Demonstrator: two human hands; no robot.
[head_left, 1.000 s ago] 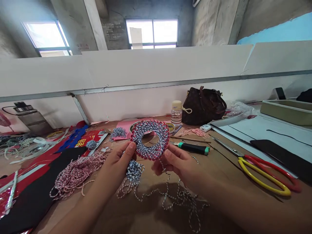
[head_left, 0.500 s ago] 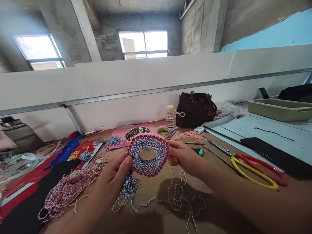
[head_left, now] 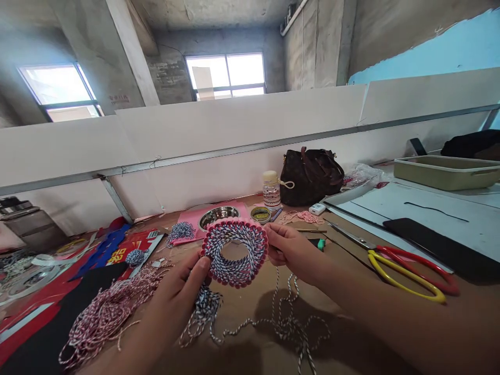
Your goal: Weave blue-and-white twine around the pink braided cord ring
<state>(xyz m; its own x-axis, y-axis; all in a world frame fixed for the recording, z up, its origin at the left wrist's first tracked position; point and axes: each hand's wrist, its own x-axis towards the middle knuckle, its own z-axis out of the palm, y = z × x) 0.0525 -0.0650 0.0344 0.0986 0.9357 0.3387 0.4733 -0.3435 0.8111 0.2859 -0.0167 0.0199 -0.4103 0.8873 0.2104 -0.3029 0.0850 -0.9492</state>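
Head view: black-and-white cord ring (head_left: 234,274), above brown tabletop (head_left: 250,302); our left hand (head_left: 183,281) and right hand (head_left: 292,252) pinch opposite sides. We judge it light, pliant, non-slip; best held by the rim.

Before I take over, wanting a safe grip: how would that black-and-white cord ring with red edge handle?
The cord ring is probably fairly stiff, its hole open though gripped only at its sides. That large hole suggests lightness. Its ridged surface should resist slipping.

Two hands (head_left: 184,281) (head_left: 292,251), one cord-wound ring (head_left: 258,253), one pair scissors (head_left: 365,243), one handbag (head_left: 310,178), one steel bowl (head_left: 219,214), two windows (head_left: 58,86) (head_left: 213,77).
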